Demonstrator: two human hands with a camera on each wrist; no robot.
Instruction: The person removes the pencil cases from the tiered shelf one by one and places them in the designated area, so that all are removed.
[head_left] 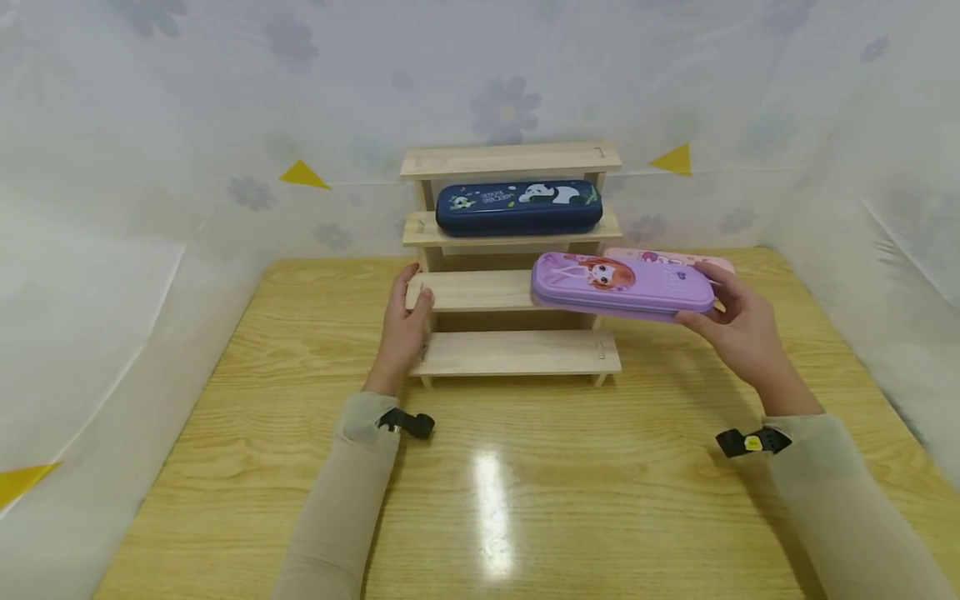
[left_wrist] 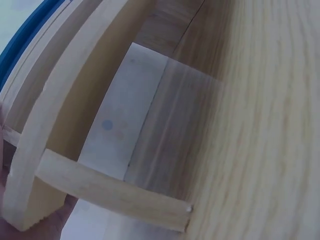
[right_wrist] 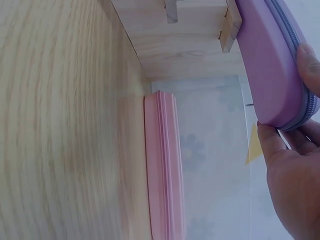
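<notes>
My right hand [head_left: 738,329] grips the right end of a purple zipped pencil case [head_left: 622,285] with a red-haired girl printed on its lid. The case's left end is over the right part of the third shelf down on a stepped wooden rack [head_left: 517,354]; whether it touches the board I cannot tell. At the rack's left side my left hand [head_left: 405,329] holds the end of that same shelf, thumb on top. A dark blue panda pencil case [head_left: 517,208] rests on the shelf above. In the right wrist view, thumb and fingers pinch the zipped end of the purple case [right_wrist: 270,65].
A pink pencil case [right_wrist: 164,165] lies on the wooden table [head_left: 525,483] to the right of the rack, partly hidden behind the purple one in the head view. Behind the table hangs a pale flowered sheet [head_left: 337,92] with yellow triangles.
</notes>
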